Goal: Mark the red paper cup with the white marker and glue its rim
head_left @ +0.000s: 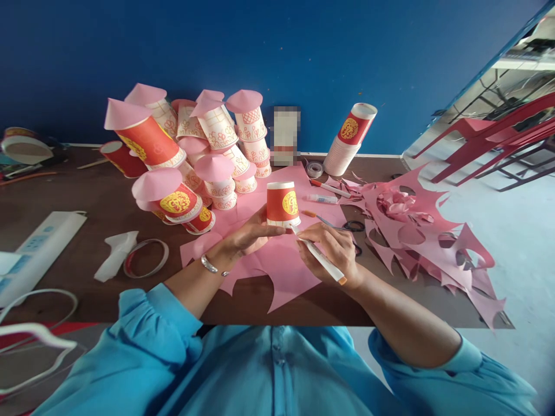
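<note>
While the left grip (254, 232) holds the red paper cup (277, 203) near its lower edge, thumb in front, the right grip (333, 245) pinches a white marker (323, 263) with an orange end. Cup is upright between the two grips, wider end down, yellow emblem facing the wearer's side. Marker tip is at the white band along the cup's bottom edge; can't tell if it's actually touching.

Under both grips: pink paper (255, 263) with curved cutouts, flat on the table (173, 300). Beyond and left of the left grip: cluster of stacked cups, several topped with pink cones (156, 185), some with red line drawings on white. Nearer left: a tape ring (146, 258) and a crumpled white sheet (116, 254) side by side, then a white power strip (37, 248) farther out.

Just beyond the right grip: black scissors handles (354, 226), partly hidden; past those, a white tube (322, 199), a red pen (332, 188), a clear tape roll (315, 169) and a leaning cup stack (342, 156). Right of it: pink scraps (459, 254).
</note>
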Motion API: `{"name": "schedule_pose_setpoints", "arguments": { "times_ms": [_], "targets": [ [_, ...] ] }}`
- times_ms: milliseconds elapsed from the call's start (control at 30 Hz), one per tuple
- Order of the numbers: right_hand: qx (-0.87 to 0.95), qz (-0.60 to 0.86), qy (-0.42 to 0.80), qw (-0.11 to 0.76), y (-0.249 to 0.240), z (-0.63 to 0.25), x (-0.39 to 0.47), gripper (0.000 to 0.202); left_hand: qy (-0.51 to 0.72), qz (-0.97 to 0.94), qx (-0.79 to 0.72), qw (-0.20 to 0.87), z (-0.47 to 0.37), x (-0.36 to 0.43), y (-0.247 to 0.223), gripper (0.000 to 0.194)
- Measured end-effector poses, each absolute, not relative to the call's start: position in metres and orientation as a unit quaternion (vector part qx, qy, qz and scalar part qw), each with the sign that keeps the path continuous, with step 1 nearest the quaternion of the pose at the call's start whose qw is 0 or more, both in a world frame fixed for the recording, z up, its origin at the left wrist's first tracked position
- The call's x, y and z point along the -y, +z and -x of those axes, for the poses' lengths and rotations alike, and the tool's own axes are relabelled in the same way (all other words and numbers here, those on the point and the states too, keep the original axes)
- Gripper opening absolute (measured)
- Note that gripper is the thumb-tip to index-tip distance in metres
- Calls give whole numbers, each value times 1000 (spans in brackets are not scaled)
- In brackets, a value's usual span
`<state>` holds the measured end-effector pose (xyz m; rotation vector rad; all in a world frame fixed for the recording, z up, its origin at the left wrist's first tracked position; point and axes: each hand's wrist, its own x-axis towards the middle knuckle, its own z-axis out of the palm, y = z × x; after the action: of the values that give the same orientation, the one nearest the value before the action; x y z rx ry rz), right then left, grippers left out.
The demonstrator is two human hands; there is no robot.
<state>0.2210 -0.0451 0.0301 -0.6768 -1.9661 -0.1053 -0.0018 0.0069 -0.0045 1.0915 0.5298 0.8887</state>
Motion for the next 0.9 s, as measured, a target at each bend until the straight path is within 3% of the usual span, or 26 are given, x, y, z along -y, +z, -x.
{"name": "schedule_pose_setpoints", "arguments": {
  "times_ms": [200,433,900],
  "targets": [
    [815,285,-45,502,30,-221,46,21,399,-487,-246,737,0,-7,1,69],
    [814,279,-49,507,31,-221,46,15,401,-493,-254,729,4,-7,-5,52],
    [821,284,-61,493,34,-224,44,16,392,-470,-260,747,5,-5,-4,63]
  ]
}}
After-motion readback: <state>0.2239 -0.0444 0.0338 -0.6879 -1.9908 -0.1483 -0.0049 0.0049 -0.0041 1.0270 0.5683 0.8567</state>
